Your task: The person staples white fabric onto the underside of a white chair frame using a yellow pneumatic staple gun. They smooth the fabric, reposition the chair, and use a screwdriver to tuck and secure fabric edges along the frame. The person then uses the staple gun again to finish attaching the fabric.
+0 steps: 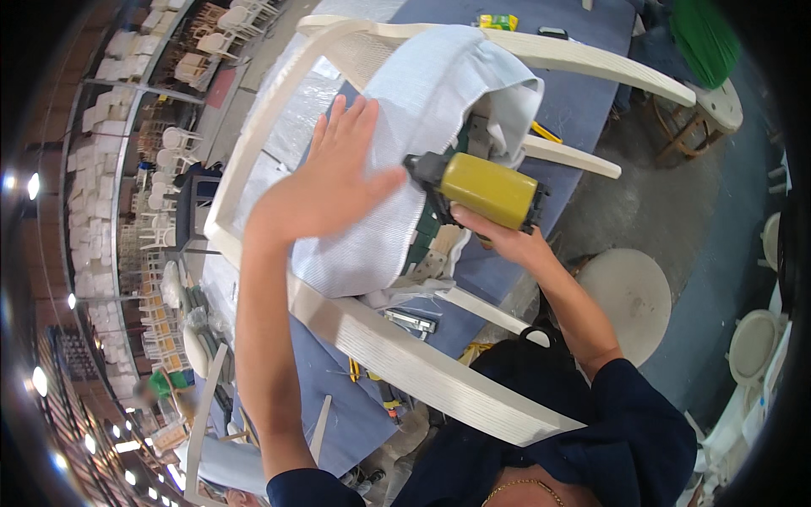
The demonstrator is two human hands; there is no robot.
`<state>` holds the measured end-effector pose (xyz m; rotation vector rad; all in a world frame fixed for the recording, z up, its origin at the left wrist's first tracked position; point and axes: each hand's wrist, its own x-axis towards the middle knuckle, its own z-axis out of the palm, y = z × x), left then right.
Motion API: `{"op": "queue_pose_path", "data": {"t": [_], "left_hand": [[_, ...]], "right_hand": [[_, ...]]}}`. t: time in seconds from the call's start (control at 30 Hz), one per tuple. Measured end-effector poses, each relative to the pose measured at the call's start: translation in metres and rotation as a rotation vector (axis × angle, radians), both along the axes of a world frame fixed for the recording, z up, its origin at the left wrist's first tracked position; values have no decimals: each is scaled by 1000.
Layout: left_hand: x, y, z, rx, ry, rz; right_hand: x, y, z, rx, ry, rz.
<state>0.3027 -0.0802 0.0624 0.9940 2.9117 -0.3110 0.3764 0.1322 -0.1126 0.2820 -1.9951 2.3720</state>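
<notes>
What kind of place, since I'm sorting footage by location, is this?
Probably a chair workshop or factory: the right hand holds a yellow-and-black gun-shaped tool beside light-blue woven fabric on a pale wooden chair frame, and many cream and tan chairs stand massed beyond.

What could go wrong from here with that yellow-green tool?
The left hand has its thumb beside the nose of the yellow-green tool held in the right hand, so a slip might hurt it. The pale blue fabric has a loose, folded flap near the tool, which could bunch or get caught.
</notes>
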Motion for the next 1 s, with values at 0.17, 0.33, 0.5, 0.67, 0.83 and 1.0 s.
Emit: {"op": "queue_pose_path", "data": {"t": [0.17,0.33,0.5,0.67,0.83,1.0], "left_hand": [[-30,-46,6,789,-554,650],[-22,-21,4,768,-612,866],[-14,-13,-5,741,-518,802],[-6,-2,-13,455,-189,556],[24,26,-18,159,95,509],[48,47,-22,23,277,394]], "right_hand": [[3,-5,3,-36,-99,-22],[3,-4,0,10,-15,-99],[4,-7,6,60,32,-129],[-3,-8,-1,46,198,-168],[-4,-5,-10,116,270,-182],[1,4,10,-25,11,-37]]}}
